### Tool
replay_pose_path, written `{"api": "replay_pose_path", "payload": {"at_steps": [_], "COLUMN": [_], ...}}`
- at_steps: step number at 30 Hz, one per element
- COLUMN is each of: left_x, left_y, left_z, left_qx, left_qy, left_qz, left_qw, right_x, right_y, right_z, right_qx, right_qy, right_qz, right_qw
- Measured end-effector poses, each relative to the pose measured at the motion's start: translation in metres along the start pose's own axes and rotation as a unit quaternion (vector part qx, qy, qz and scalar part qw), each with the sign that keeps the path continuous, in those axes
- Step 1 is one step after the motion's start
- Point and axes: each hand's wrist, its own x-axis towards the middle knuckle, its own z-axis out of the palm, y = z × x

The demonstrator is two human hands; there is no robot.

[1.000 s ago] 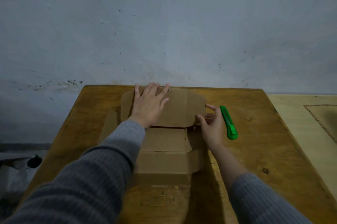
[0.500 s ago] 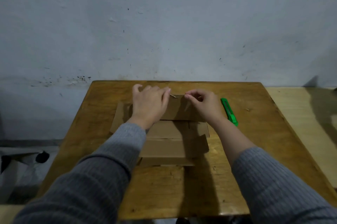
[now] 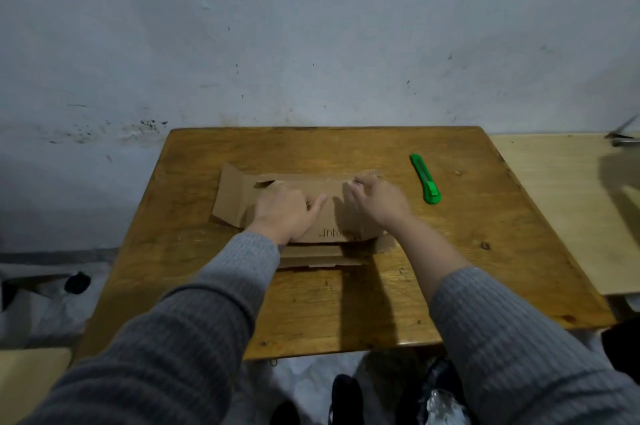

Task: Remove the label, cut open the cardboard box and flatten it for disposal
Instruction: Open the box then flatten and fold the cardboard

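Observation:
The brown cardboard box (image 3: 235, 196) lies folded flat on the wooden table (image 3: 346, 303), its top panel turned toward me with dark handwriting near the front edge. My left hand (image 3: 287, 213) presses flat on the panel's middle, thumb spread to the right. My right hand (image 3: 375, 201) rests on the panel's right part with fingers loosely bent near the far edge; nothing is gripped. A green utility knife (image 3: 425, 179) lies on the table to the right of the box, apart from my right hand.
A pale wall stands right behind the table. A lighter wooden surface (image 3: 561, 210) adjoins the table on the right, with a metal object (image 3: 623, 137) at its far edge. Bags and dark items lie on the floor at left and below the table's front edge.
The far flap has been folded over toward me, so the cardboard now lies as a flatter stack. Both hands moved nearer me onto the folded panel. The knife stayed put.

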Motion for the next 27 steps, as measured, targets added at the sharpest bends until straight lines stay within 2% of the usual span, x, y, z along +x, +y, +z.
{"api": "replay_pose_path", "payload": {"at_steps": [3,7,9,15,17,21,23,27], "left_x": [-0.002,0.001,0.003,0.014,0.017,0.027,0.034,0.045], "left_y": [-0.006,-0.012,-0.011,-0.011,-0.016,-0.019,-0.013,-0.006], "left_z": [0.017,0.029,0.032,0.048,0.059,0.07,0.071,0.074], "left_qx": [-0.014,-0.017,-0.001,0.038,0.049,0.043,0.032,0.025], "left_qy": [0.039,0.066,0.04,-0.108,-0.128,-0.121,-0.123,-0.114], "left_qz": [0.018,0.043,0.043,0.052,0.064,0.088,0.087,0.077], "left_qw": [0.999,0.997,0.998,0.992,0.988,0.988,0.988,0.99], "right_x": [-0.006,-0.016,-0.02,-0.019,-0.015,0.008,0.021,0.028], "right_y": [0.003,0.017,0.023,0.043,0.051,0.062,0.066,0.079], "right_z": [0.018,0.037,0.044,0.058,0.059,0.048,0.041,0.033], "right_qx": [-0.081,-0.13,-0.139,-0.132,-0.121,-0.138,-0.144,-0.07], "right_qy": [-0.076,-0.085,-0.082,-0.101,-0.105,-0.115,-0.107,-0.005], "right_qz": [-0.041,-0.059,-0.066,-0.086,-0.096,-0.109,-0.091,0.025], "right_qw": [0.993,0.986,0.985,0.982,0.982,0.978,0.979,0.997]}}
